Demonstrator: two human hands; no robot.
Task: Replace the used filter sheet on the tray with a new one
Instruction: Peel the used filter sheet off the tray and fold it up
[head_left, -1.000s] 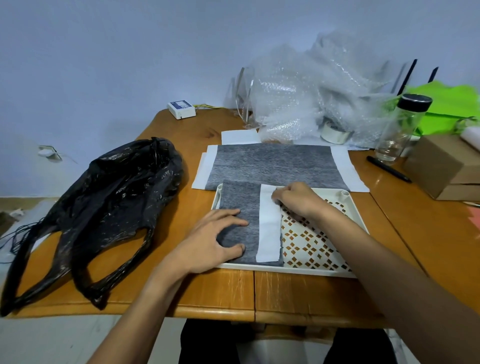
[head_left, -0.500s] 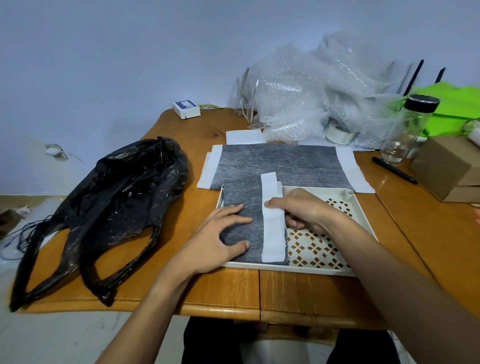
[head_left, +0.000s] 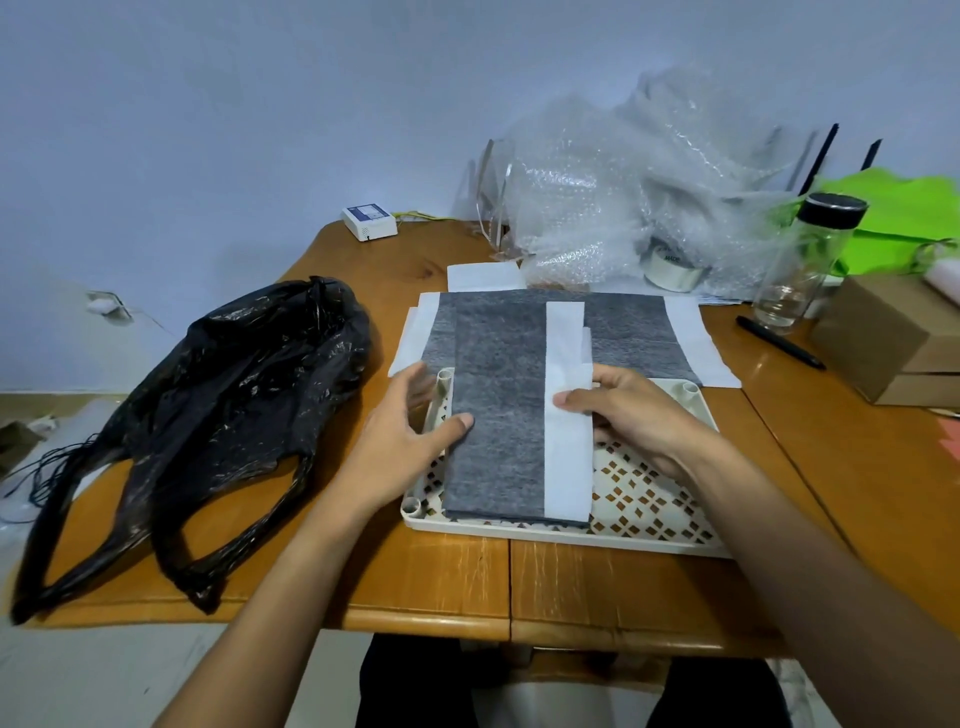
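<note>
A cream tray (head_left: 566, 532) with a diamond-pattern cutout floor lies at the table's near edge. A folded grey filter sheet (head_left: 498, 415) with a white border strip is raised above the tray's left half. My left hand (head_left: 410, 441) grips its left edge with the thumb on top. My right hand (head_left: 623, 410) pinches the white strip on its right side. Behind the tray, another grey filter sheet (head_left: 634, 332) with white borders lies flat on the table.
A crumpled black plastic bag (head_left: 218, 395) sprawls on the table's left. Bubble wrap (head_left: 639, 197), a tape roll (head_left: 670, 267), a glass bottle (head_left: 805, 260), a black pen (head_left: 779, 343) and cardboard boxes (head_left: 893, 338) crowd the back right. A small white box (head_left: 369, 221) sits far back.
Both hands have folded the sheet narrower and lifted it off the tray floor; its far end now reaches over the flat sheet behind. My left hand moved from pressing flat to gripping the edge.
</note>
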